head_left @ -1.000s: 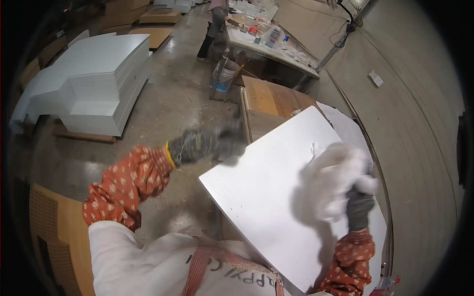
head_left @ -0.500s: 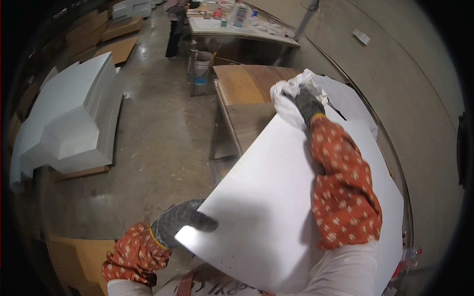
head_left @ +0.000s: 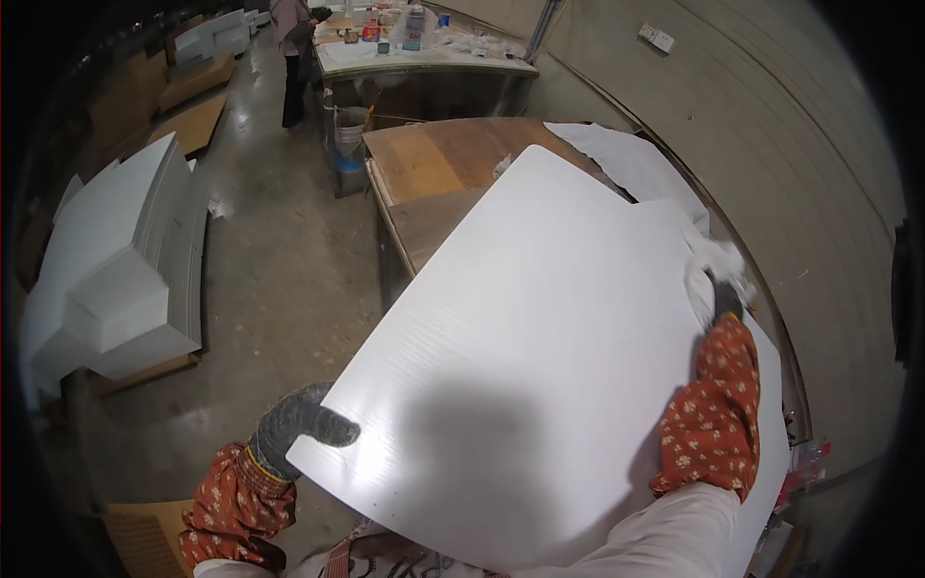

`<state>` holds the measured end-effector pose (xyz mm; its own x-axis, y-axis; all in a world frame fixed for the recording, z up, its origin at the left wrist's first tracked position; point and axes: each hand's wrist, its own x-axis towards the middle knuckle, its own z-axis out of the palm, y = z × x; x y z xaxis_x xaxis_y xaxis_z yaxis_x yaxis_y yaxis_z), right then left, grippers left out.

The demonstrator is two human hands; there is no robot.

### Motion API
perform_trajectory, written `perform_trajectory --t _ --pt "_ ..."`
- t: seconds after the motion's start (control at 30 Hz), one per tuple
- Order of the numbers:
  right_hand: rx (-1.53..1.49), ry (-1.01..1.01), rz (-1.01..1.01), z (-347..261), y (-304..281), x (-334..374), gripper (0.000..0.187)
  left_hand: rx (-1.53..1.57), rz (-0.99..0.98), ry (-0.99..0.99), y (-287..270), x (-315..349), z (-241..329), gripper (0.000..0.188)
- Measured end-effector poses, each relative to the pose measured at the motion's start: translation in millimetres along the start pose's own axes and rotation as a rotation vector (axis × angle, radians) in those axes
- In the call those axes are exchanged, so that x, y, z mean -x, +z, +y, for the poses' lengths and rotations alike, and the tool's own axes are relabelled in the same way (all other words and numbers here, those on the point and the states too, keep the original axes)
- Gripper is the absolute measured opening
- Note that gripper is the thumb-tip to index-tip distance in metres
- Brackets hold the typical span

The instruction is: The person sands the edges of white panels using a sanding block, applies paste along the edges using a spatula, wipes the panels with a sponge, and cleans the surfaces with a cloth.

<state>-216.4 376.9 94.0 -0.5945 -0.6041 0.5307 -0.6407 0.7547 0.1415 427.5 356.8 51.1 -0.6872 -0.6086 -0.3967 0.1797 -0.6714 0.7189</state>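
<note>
One gloved left hand [head_left: 297, 419], fingers clamping corner of white panel [head_left: 501, 299]; right hand [head_left: 727, 302] meets white cloth [head_left: 718, 256], fingers hidden, grip unclear! Brown counter [head_left: 424, 169] beyond left fingers.

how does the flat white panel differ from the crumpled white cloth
The flat white panel is far larger than the crumpled white cloth. The panel looks smooth; the cloth is bunched in folds. The dark-gloved left hand grips the panel's corner, while the dark-gloved right hand holds the cloth. Both are white.
</note>
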Motion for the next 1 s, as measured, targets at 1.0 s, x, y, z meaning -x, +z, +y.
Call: perform_trajectory --t 1.0 --pt "-0.198 -0.453 -0.094 -237 -45 -14 0.048 -0.671 -0.205 1.030 -35 -25 -4 0.023"
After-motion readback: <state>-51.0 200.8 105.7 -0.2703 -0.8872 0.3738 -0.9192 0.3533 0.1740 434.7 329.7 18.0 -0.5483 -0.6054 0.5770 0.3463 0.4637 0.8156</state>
